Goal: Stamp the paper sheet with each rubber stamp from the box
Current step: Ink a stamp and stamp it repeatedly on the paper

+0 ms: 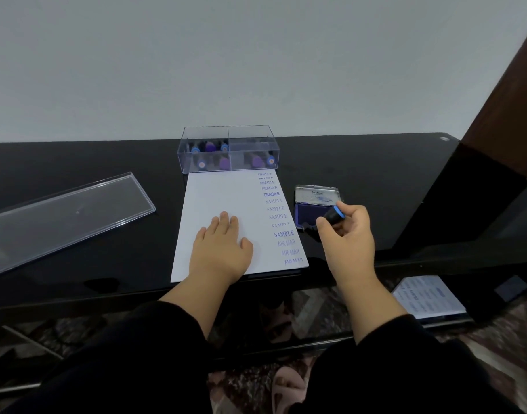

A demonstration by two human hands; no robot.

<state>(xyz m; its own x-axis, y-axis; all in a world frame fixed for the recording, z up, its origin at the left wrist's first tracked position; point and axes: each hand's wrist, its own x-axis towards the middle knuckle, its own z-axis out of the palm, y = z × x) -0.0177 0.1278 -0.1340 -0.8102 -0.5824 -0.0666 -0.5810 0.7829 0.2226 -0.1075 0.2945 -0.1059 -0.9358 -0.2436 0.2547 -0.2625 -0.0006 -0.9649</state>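
A white paper sheet (214, 198) lies on the black table, with a column of blue prints reading FRAGILE, SAMPLE and AIR MAIL down its right side. My left hand (222, 249) rests flat on the sheet's lower middle. My right hand (347, 234) grips a black rubber stamp with a blue ring (334, 215), tilted over the near end of the open blue ink pad (308, 213). A clear plastic box (228, 149) behind the sheet holds several more stamps with blue and purple tops.
The box's clear lid (68, 216) lies on the table at the left. The ink pad's metal lid (317, 195) stands open behind the pad. A printed sheet (429, 295) lies on a lower shelf at the right. A dark wooden post (507, 115) rises at the far right.
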